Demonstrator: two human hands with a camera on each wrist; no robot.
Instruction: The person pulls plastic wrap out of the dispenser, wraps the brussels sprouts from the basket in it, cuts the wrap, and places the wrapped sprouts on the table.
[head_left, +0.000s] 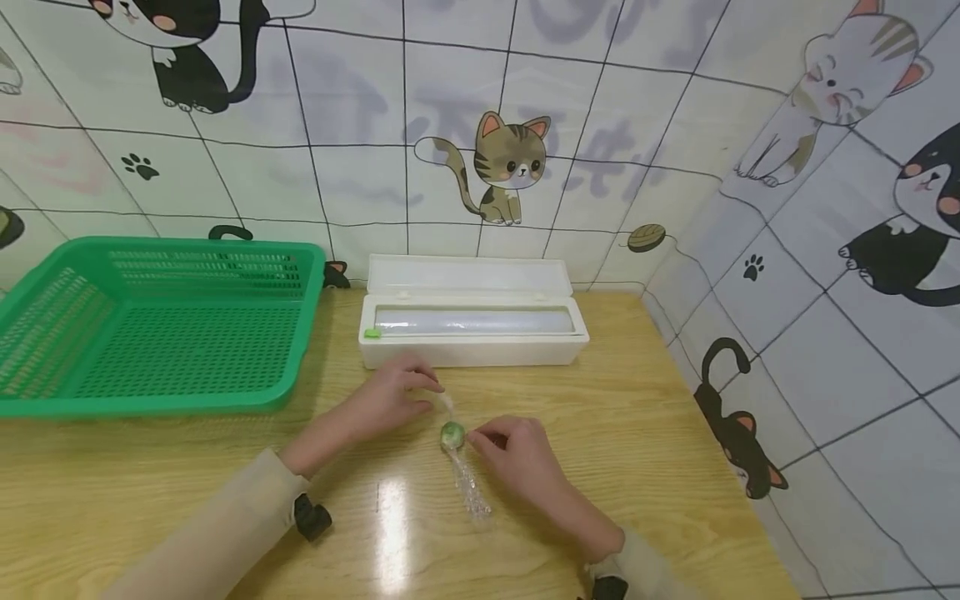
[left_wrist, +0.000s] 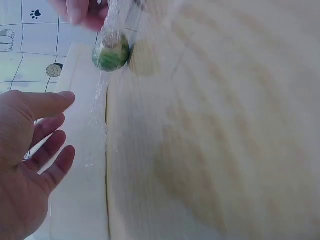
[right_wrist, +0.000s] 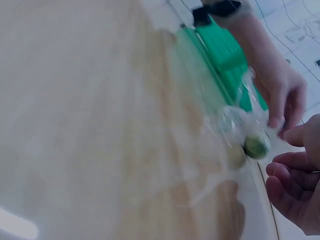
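Note:
A small round green-and-white ball lies wrapped in clear cling film, with twisted film tails running out on both sides. My left hand is beside the far tail, its fingertips close to the film. The left wrist view shows this left hand with fingers spread apart and nothing between them. Right at the near side of the ball is my right hand, thumb and index finger by its edge. In the right wrist view the right hand has loosely bent fingers and a gap below the thumb.
Behind the hands stands a white cling film box, lid up, with a film roll and a green slider. A green plastic basket stands at the left. Cat-patterned tile covering lines the wall behind the wooden table.

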